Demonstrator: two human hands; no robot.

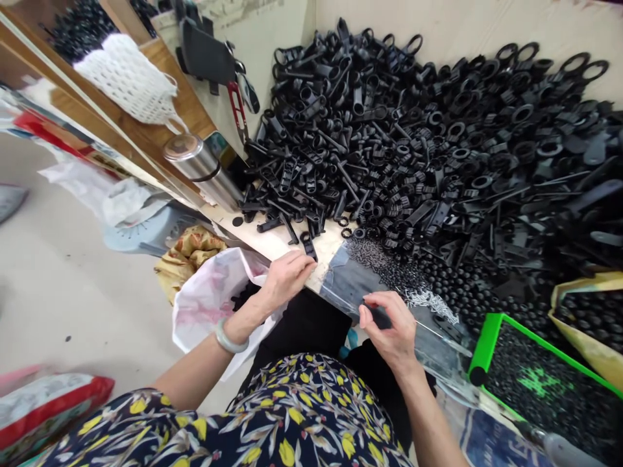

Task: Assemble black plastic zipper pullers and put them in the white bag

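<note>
My left hand (288, 277) is at the front edge of the work surface, its fingers closed on the lower end of a black plastic part (308, 246) with a ring at its top. To its right, my right hand (389, 324) hovers over a grey cloth (351, 277), thumb and forefinger curled close together; whatever sits between those tips is too small to make out. Beyond both hands lies a large heap of black plastic parts (341, 130). Small silvery pins (431, 303) are piled just past my right hand, beside a thin metal rod (440, 335).
A green-rimmed tray (490, 337) of small black pieces is at the right, near a yellow bag (579, 285) of black balls. At the left stand a steel flask (207, 172) and a white plastic bag (195, 311) below the table edge.
</note>
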